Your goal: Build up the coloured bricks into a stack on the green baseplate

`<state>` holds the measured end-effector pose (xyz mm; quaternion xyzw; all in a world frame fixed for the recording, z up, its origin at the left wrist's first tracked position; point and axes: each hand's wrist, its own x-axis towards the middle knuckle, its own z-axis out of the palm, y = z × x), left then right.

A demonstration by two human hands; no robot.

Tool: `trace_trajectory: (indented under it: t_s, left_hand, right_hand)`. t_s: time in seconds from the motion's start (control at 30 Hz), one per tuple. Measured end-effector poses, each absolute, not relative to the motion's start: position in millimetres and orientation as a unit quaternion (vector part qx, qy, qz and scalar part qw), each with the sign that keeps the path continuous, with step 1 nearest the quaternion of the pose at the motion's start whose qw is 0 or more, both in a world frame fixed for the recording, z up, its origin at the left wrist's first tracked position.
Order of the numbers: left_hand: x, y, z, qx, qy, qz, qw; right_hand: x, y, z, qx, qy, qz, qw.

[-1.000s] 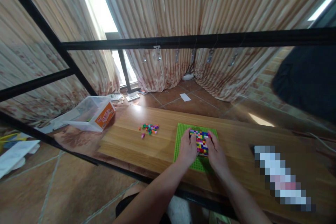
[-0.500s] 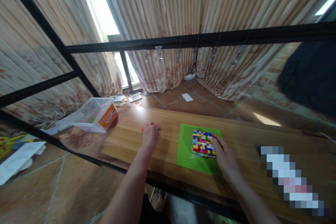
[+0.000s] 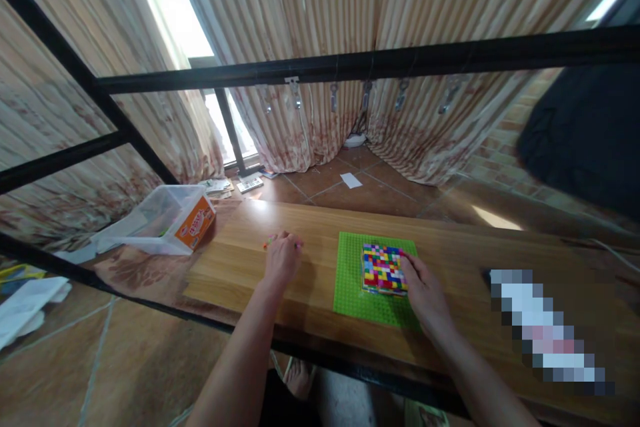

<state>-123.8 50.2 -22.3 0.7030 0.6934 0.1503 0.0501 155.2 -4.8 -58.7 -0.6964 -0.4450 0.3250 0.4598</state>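
Observation:
A block of multicoloured toy bricks sits on a bright green baseplate. My right hand grips the block's right side, its thumb along the near top edge and the other fingers partly hidden. To the left of the baseplate, my left hand is low over the wooden tabletop with its fingers curled down. Small toy bricks, orange and green, poke out at its left, and a pink one shows at its right. The fingertips themselves are hidden behind the back of the hand.
On the left stands a clear plastic box with an orange label. A pixelated object lies at the table's right end. A black metal bar with hanging clips crosses above the far side, in front of curtains.
The whole view has shifted a little. Against the table, both hands and the brick block stay nearly in place.

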Motion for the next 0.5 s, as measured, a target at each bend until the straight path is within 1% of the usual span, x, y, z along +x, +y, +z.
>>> trace_trajectory:
  t_s: [0.1,0.27,0.33,0.4,0.5]
  left_hand:
    - [-108,46,-18,0.719,0.664,0.192,0.073]
    - [-66,18,-9,0.772,0.530,0.273,0.220]
    - [-52,6,-6,0.776,0.495,0.291,0.262]
    - [-43,-3,-3,0.778,0.475,0.296,0.285]
    - [-38,-8,1,0.791,0.455,0.283,0.294]
  right_hand:
    - [154,-5,-57,-0.693,-0.455,0.316,0.462]
    - [153,-5,-56,-0.687,-0.460,0.313,0.468]
    - [152,-5,-55,-0.682,-0.462,0.316,0.472]
    - [152,-5,-54,-0.678,-0.462,0.316,0.477]
    - [150,-5,-52,-0.673,-0.466,0.307,0.485]
